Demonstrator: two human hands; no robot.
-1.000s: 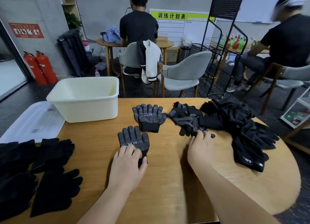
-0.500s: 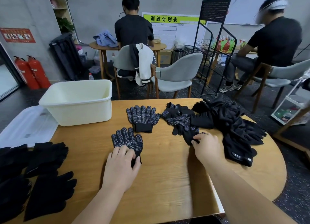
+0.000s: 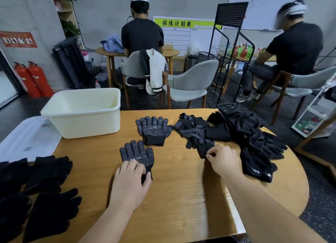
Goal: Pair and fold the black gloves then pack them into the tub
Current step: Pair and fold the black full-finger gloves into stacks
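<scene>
A black dotted glove [image 3: 137, 152] lies flat on the wooden table [image 3: 181, 197]. My left hand [image 3: 131, 181] rests on its cuff, fingers on top and thumb at the cuff's edge. A second dotted glove [image 3: 153, 129] lies flat just beyond it. My right hand [image 3: 222, 161] pinches the cuff of another dotted glove [image 3: 197, 135] at the near edge of a heap of black gloves [image 3: 254, 139]. The cream tub [image 3: 81, 112] stands at the table's back left, with nothing seen inside.
Plain black gloves [image 3: 45, 188] lie in a spread at the table's left edge. A clear lid [image 3: 27, 139] sits left of the tub. Chairs, a black wire rack [image 3: 229, 57] and two seated people are beyond the table.
My right hand has drawn back toward me from the heap and closed its fingers on a glove's cuff. My left hand has stayed on the near glove.
</scene>
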